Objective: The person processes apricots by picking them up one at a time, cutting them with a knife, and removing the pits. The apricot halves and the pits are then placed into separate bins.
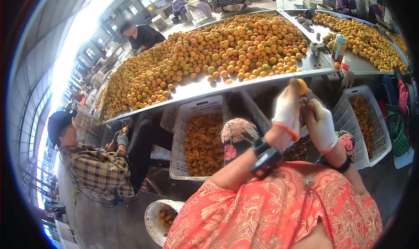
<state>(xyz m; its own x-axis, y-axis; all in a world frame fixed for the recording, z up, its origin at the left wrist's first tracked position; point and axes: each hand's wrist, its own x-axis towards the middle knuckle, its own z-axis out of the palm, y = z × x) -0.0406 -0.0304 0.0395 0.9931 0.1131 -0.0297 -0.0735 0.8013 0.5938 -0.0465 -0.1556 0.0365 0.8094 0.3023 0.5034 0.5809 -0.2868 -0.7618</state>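
Note:
Both my hands wear white gloves with orange cuffs and meet in front of me below the table edge. My left hand (pixel 287 110) is raised and holds a small orange apricot (pixel 302 86) at its fingertips. My right hand (pixel 321 123) is closed just beside it on a small tool (pixel 304 102) whose shape is hard to make out. A black band sits on each wrist. Under my hands stands a white plastic crate (pixel 192 118) with halved apricots in it.
A long metal table (pixel 205 86) piled with apricots runs across the view. A second white crate (pixel 379 131) stands at the right, a white bucket (pixel 152 220) by my knee. A person in a plaid shirt (pixel 98 170) sits at left; other workers sit beyond the table.

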